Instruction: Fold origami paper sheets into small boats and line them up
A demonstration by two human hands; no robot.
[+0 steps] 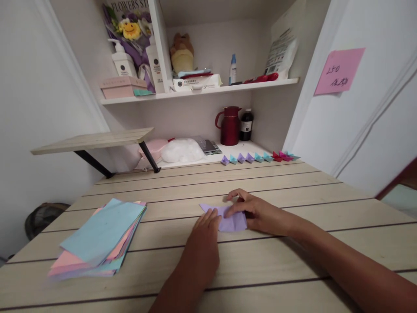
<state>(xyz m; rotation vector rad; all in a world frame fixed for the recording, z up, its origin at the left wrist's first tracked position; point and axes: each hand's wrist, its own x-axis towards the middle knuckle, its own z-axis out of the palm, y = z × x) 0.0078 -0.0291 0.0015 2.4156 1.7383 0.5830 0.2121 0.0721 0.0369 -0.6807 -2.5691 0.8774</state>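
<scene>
A folded sheet of purple origami paper (232, 222) lies on the wooden table, one pointed corner showing at its upper left. My left hand (205, 234) holds down its left side, fingers together and bent over the paper; the thumb is hidden. From the right, my right hand (252, 211) grips the paper at its right side. One fingertip rests on the top surface, another finger is raised above it, and the thumb side sits at the right edge. The hand partly covers the folds there.
At left lies a stack of coloured paper (100, 234), light blue on top. A row of small folded paper pieces (249, 158) lines the table's back edge. Behind stand a red jug (230, 126), a dark bottle (246, 125) and a raised wooden stand (97, 140).
</scene>
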